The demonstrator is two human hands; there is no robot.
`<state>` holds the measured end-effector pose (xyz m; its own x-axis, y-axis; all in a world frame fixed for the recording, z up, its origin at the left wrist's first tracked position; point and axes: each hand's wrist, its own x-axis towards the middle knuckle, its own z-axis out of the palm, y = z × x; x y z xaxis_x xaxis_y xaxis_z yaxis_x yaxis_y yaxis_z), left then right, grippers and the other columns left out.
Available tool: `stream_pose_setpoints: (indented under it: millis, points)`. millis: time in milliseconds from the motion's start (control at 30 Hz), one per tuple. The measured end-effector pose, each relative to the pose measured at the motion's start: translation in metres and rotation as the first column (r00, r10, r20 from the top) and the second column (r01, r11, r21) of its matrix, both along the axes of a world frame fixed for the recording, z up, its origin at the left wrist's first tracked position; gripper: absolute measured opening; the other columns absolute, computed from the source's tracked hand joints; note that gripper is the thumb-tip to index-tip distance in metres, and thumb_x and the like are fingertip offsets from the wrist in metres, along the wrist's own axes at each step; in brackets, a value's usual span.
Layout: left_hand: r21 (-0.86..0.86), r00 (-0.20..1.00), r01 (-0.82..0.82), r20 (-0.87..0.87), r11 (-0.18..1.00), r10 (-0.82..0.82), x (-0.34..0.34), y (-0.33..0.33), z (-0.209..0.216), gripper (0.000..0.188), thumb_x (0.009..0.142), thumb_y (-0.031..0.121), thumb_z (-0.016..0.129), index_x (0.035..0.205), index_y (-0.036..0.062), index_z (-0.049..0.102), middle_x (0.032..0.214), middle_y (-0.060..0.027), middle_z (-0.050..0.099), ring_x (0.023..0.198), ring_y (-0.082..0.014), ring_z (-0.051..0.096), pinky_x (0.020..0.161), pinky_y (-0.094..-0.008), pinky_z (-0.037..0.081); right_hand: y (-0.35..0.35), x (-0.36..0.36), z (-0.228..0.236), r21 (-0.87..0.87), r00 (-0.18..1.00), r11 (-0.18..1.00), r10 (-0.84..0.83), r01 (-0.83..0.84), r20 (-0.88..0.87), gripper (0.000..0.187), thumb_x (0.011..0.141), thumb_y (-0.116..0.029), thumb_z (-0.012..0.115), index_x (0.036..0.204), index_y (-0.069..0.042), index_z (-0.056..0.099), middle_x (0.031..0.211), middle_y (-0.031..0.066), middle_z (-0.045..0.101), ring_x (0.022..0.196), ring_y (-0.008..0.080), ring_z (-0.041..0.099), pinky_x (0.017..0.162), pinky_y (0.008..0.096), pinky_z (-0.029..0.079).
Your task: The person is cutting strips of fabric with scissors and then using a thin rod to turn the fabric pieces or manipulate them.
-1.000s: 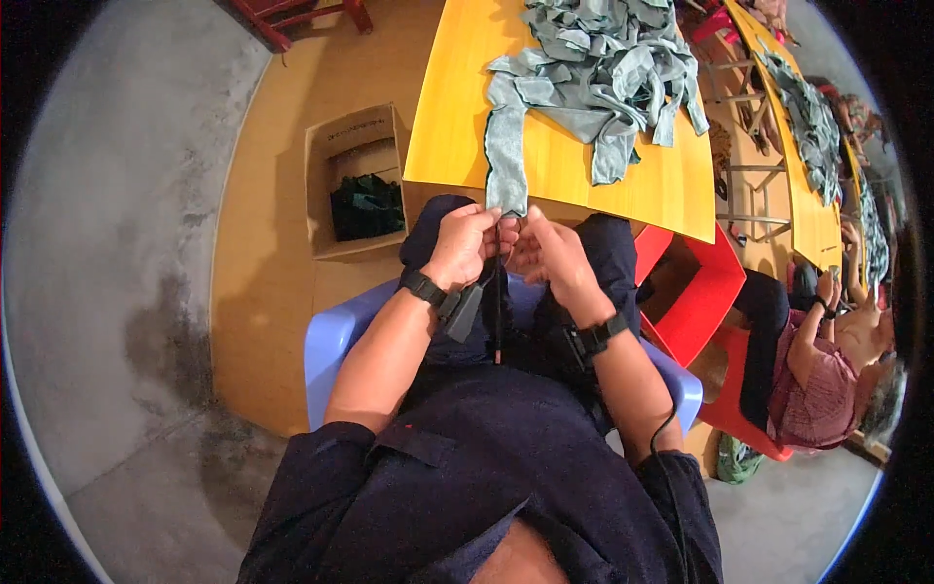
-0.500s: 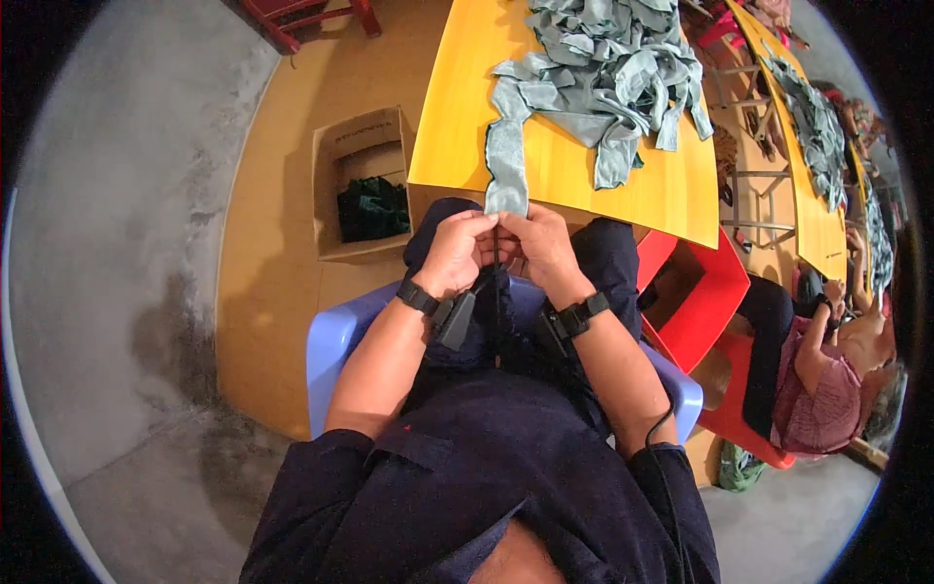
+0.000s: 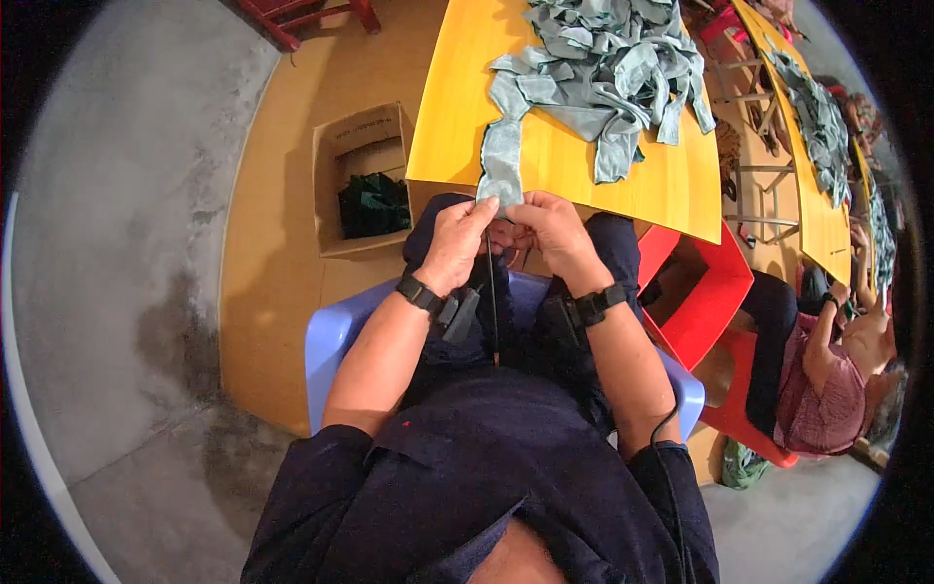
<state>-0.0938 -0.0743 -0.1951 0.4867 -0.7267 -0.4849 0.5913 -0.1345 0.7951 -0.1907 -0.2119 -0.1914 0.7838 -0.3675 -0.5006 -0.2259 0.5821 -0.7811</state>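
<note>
The left hand [image 3: 459, 241] and right hand [image 3: 559, 238] meet just off the near table edge, above the lap. The left is closed in a pinch, thumb uppermost, on the near end of a pale grey-green cloth strip [image 3: 502, 161]. The right is likewise drawn in, thumb and forefinger at the right corner of that end. The lower fingers of both are curled and partly hidden; what lies beneath them cannot be told. A thin dark cord [image 3: 492, 292] hangs between the hands; whether either grips it is unclear.

The two-sided hold appears meant to keep the strip's end flat and in plain sight. The rest of the strip lies on the yellow table [image 3: 449, 122], which seems to carry its weight, and runs up to a loose cloth heap [image 3: 628, 73], presumably placed within reach.

Left of the table, an open cardboard box [image 3: 329, 200] on the floor contains dark green cloth [image 3: 375, 202]; its position beside the seat likely suits an easy reach. The person sits on a blue chair [image 3: 331, 341]. To the right stand a red, open-sided object [image 3: 702, 302] and, beyond, a seated co-worker [image 3: 827, 404].
</note>
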Motion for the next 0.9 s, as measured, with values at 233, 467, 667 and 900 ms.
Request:
stream_pose_setpoints:
  millis: [233, 467, 667, 900]
  points:
    - [-0.144, 0.976, -0.067, -0.216, 0.987, 0.034, -0.017, -0.005, 0.010, 0.032, 0.101, 0.032, 0.052, 0.103, 0.0018, 0.061, 0.085, -0.0104, 0.069, 0.068, -0.0184, 0.067, 0.060, -0.0296, 0.053, 0.002, -0.003, 0.039, 0.250, 0.994, 0.965, 0.064, -0.084, 0.088, 0.018, 0.094, -0.017, 0.059, 0.089, 0.000, 0.062, 0.064, 0.0027, 0.054, 0.050, 0.0124, 0.051, 0.047, 0.0285, 0.044]
    - [-0.099, 0.973, -0.034, -0.229, 0.995, 0.011, -0.021, 0.001, -0.001, 0.032, 0.101, 0.031, 0.051, 0.100, 0.0011, 0.061, 0.084, -0.0110, 0.068, 0.069, -0.0199, 0.067, 0.060, -0.0308, 0.053, 0.007, -0.001, 0.030, 0.079, 1.000, 0.997, 0.023, -0.023, 0.002, 0.021, 0.093, -0.018, 0.060, 0.086, 0.001, 0.060, 0.059, 0.0030, 0.051, 0.044, 0.0136, 0.047, 0.039, 0.0307, 0.041]
    - [-0.052, 0.981, 0.016, -0.195, 0.999, -0.026, -0.038, 0.006, -0.009, 0.025, 0.101, 0.026, 0.051, 0.097, 0.0029, 0.061, 0.081, -0.0075, 0.066, 0.068, -0.0187, 0.064, 0.061, -0.0311, 0.051, 0.004, -0.005, 0.016, 0.046, 0.983, 0.985, 0.169, -0.166, -0.075, 0.019, 0.092, -0.018, 0.062, 0.085, -0.001, 0.062, 0.067, 0.0031, 0.058, 0.052, 0.0114, 0.052, 0.047, 0.0271, 0.042]
    - [0.009, 0.993, 0.033, -0.116, 0.999, -0.032, -0.021, 0.011, 0.007, 0.024, 0.096, 0.027, 0.058, 0.095, 0.0035, 0.063, 0.081, -0.0062, 0.066, 0.066, -0.0174, 0.063, 0.058, -0.0291, 0.050, 0.022, -0.007, 0.021, -0.006, 0.996, 1.000, 0.010, -0.011, -0.094, 0.025, 0.094, -0.023, 0.062, 0.081, -0.001, 0.062, 0.066, 0.0036, 0.058, 0.050, 0.0129, 0.054, 0.046, 0.0271, 0.043]
